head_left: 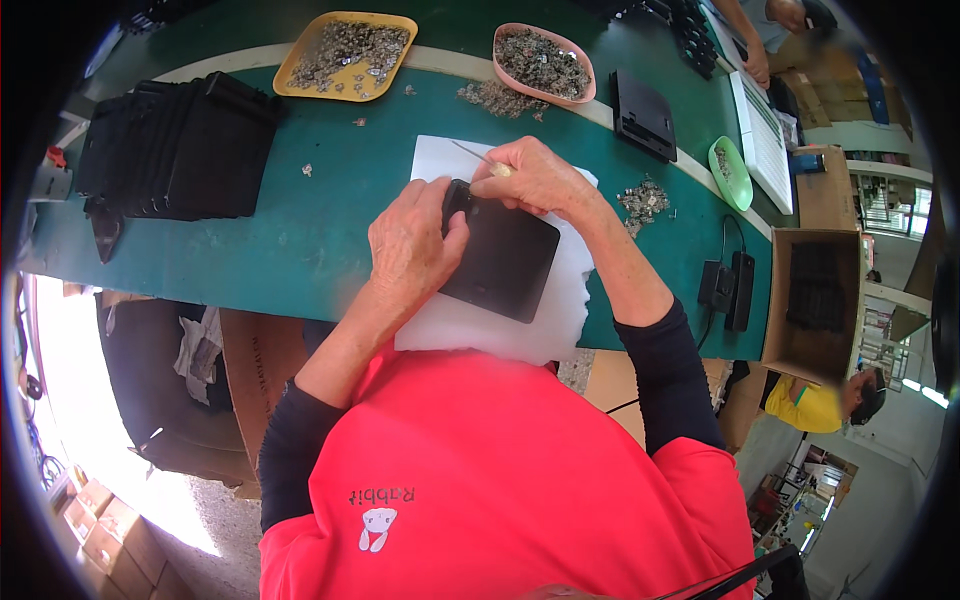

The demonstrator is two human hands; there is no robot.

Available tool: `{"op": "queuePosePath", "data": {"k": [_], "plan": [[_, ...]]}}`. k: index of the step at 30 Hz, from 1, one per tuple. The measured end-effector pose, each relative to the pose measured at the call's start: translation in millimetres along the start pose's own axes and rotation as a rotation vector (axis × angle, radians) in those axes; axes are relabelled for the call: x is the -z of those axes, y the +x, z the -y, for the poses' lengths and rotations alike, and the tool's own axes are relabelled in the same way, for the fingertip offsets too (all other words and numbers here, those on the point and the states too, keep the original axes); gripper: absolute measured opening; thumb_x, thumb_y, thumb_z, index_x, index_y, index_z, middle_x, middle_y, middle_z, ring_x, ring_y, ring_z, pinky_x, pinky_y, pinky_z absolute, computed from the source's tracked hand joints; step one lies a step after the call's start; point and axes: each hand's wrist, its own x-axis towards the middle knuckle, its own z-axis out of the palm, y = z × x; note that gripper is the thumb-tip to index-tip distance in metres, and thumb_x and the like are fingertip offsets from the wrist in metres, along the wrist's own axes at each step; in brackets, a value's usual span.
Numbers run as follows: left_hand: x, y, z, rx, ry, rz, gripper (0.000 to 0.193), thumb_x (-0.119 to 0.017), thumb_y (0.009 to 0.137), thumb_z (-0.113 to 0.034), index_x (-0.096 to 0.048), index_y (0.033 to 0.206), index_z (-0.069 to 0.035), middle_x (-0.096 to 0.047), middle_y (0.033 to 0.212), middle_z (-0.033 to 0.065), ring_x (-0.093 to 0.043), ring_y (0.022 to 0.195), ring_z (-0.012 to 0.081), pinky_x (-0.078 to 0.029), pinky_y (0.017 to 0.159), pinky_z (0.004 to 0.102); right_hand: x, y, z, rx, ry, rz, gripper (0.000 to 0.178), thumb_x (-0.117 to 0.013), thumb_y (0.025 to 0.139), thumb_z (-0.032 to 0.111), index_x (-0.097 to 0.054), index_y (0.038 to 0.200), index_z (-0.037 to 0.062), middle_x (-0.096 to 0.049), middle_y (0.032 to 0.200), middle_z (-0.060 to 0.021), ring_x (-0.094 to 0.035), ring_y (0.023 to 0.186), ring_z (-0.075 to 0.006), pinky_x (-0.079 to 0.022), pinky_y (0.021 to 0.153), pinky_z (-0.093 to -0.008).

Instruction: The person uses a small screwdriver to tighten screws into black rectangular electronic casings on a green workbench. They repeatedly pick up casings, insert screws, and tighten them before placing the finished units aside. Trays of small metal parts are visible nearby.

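A flat black plastic panel (508,255) lies tilted on a white foam sheet (470,325) in front of me. My left hand (412,240) grips the panel's upper left edge, with the thumb on its face and the fingers bent over the far corner. My right hand (545,180) is closed over the panel's far edge, close to the left fingertips. From its pinched fingers a thin metal tool (470,152) sticks out toward the upper left; its exact kind is unclear. Whatever small part lies under the right fingertips is hidden.
Small metal parts fill a yellow tray (374,92), a pink tray (580,92) and a green tray (733,178); a loose pile (643,203) lies right. Black panels (180,150) are stacked left. A black box-shaped part (642,115) and power adapters (728,285) sit right. Other people are beyond.
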Motion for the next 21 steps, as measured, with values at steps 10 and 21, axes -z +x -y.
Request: {"op": "queuePosePath", "data": {"k": [10,21], "plan": [[5.5,-3.4,-9.4,-0.15,0.229,0.068,0.034,-0.065,0.084,-0.012,-0.065,0.118,-0.012,-0.053,0.084,0.0084,-0.06,0.073,0.0261,-0.05,0.059,0.0389,-16.1,-14.4,-17.8,0.277,-0.264,-0.252,0.027,-0.062,0.089,0.023,-0.067,0.104,0.0017,-0.067,0.082,-0.0174,-0.063,0.076,-0.0273,-0.05,0.071,-0.0354],[4.7,-6.9,-14.2,-0.176,0.289,0.047,0.033,-0.069,0.085,-0.02,-0.066,0.116,-0.007,-0.054,0.087,0.0083,-0.059,0.077,0.0237,-0.05,0.057,0.0361,-20.0,-60.6,-19.8,0.186,-0.675,-0.228,0.038,-0.054,0.093,0.011,-0.056,0.131,0.0139,-0.068,0.085,-0.0192,-0.066,0.077,-0.0374,-0.052,0.069,-0.0455]]}}
